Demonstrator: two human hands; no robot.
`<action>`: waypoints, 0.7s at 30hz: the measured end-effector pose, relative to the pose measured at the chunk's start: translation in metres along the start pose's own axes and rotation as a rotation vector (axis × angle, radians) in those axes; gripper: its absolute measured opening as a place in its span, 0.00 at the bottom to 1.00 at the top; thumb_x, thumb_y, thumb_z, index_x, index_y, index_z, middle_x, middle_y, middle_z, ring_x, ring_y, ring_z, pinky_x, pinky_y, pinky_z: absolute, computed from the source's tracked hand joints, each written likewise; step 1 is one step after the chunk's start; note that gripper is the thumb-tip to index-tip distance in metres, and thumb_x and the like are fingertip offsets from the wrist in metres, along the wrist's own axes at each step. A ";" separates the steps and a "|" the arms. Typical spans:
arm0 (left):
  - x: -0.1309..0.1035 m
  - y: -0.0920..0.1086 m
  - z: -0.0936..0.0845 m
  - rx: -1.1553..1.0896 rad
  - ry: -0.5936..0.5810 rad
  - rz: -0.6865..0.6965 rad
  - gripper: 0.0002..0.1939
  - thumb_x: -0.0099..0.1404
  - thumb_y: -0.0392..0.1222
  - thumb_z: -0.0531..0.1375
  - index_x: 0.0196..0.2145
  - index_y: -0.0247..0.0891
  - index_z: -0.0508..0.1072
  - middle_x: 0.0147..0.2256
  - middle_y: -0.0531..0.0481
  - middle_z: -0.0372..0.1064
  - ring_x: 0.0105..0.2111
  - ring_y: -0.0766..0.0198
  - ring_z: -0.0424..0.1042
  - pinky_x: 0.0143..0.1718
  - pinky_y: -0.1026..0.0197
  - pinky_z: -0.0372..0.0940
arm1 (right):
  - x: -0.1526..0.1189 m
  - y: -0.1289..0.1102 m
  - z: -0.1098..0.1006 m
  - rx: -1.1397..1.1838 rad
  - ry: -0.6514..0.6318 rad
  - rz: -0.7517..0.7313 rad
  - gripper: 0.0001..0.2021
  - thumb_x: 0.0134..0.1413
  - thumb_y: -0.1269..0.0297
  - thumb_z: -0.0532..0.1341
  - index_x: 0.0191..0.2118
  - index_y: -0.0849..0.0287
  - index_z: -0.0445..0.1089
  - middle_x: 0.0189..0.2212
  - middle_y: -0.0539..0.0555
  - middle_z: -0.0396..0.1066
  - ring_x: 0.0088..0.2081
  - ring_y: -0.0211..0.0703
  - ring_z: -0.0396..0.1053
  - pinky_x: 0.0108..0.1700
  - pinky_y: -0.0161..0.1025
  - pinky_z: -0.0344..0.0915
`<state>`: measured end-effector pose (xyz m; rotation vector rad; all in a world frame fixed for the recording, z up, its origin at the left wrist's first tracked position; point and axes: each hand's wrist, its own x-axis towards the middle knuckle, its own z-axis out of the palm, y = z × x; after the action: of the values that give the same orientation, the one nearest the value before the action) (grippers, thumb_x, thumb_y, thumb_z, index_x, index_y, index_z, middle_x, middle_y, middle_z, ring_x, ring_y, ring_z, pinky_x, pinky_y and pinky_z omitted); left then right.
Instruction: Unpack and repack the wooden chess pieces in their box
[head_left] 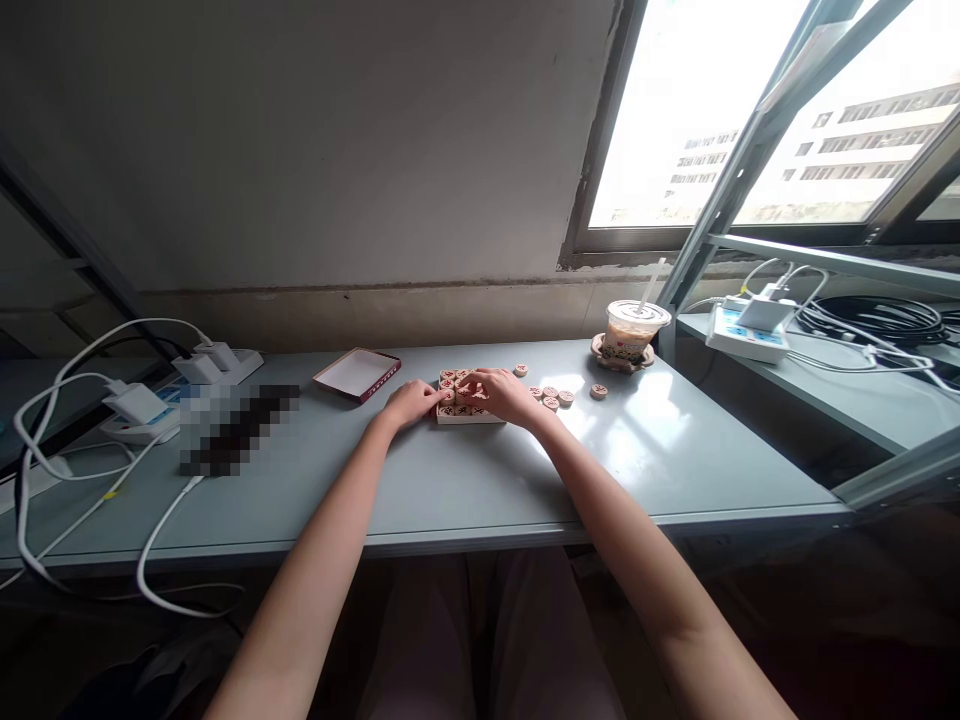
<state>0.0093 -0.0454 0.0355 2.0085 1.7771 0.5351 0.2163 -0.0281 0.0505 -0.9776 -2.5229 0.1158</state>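
Hands at a box [472,419] of round pieces [463,411]
Left hand's [414,403] fingers touch its left side; right hand's [507,396] curl over it, grip unclear.

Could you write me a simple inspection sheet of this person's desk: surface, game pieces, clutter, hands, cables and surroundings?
Surface: grey desk, with bright window reflections on the right.
Job's things: round marked pieces in a shallow box; loose pieces right of it; red-sided lid apart, to the left.
Clutter: iced drink on a holder; a pixelated item, unidentifiable.
Hands: left hand at the box's left side; right hand over the pieces, grip unclear.
Cables: white cables hanging over the front edge; black coil at far right.
Surroundings: wall, window, metal frame.
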 end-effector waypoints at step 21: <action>-0.001 0.000 0.000 -0.002 -0.001 -0.012 0.27 0.54 0.64 0.53 0.14 0.38 0.56 0.16 0.54 0.48 0.19 0.68 0.48 0.22 0.63 0.42 | -0.011 0.049 -0.021 -0.110 0.085 0.421 0.10 0.56 0.59 0.57 0.39 0.57 0.73 0.38 0.55 0.73 0.40 0.45 0.68 0.46 0.44 0.56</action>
<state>0.0090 -0.0468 0.0356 1.9952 1.7863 0.5315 0.2631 -0.0006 0.0544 -1.5133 -2.2328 0.0582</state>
